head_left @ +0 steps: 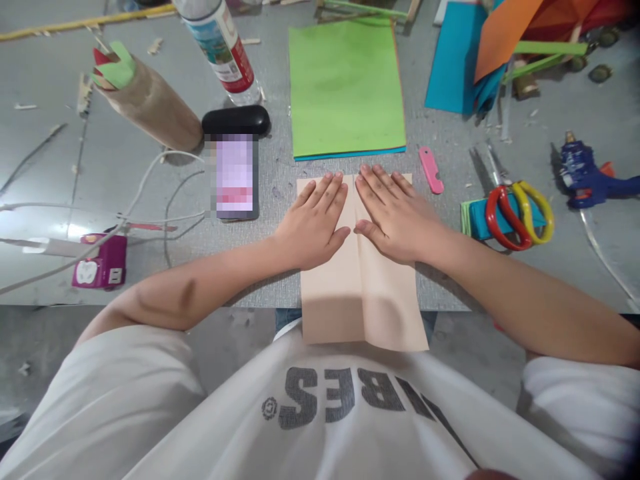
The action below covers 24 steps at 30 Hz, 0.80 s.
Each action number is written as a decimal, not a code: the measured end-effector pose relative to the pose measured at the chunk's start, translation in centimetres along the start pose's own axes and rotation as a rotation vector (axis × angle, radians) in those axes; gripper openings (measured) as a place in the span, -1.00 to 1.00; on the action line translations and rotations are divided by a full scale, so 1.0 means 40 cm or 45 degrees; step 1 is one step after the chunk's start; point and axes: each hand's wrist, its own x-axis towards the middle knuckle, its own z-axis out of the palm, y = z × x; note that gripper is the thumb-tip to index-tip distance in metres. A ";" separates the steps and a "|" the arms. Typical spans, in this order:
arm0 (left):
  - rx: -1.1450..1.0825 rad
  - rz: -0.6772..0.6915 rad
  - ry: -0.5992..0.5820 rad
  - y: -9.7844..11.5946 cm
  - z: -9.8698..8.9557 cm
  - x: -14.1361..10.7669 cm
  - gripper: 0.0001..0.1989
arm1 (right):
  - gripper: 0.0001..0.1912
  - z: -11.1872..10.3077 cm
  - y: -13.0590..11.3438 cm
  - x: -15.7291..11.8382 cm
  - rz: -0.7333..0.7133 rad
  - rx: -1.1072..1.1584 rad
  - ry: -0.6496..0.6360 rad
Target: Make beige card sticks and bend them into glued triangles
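A sheet of light tan paper (333, 310) lies at the table's front edge, its near end hanging over toward my shirt. A crease runs down its middle. My left hand (317, 217) rests flat on the left half, fingers stretched out and pointing away from me. On the right half my right hand (393, 213) lies flat too, its thumb close to the crease. Just beyond the paper is a stack of coloured sheets (347, 90), green on top with blue showing under it. A pink folding cutter (431, 171) lies beyond my right hand.
Left of the paper are a phone (235, 175), a black case (236, 121), a water bottle (220, 50), a brown paper-covered holder (153, 100) and a purple plug adapter (103, 260) with cables. Scissors (510, 217), a blue glue gun (583, 173) and blue folded paper (453, 63) lie on the right.
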 end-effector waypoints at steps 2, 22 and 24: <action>0.003 -0.010 -0.010 0.002 -0.002 0.002 -0.08 | 0.02 -0.001 -0.001 0.001 0.007 -0.001 0.003; -0.042 -0.057 0.063 0.006 -0.056 0.042 -0.23 | -0.02 -0.029 -0.016 -0.002 -0.045 -0.020 0.102; -0.031 -0.040 0.110 0.016 -0.074 0.043 -0.33 | 0.06 -0.017 -0.013 -0.005 -0.041 -0.023 0.057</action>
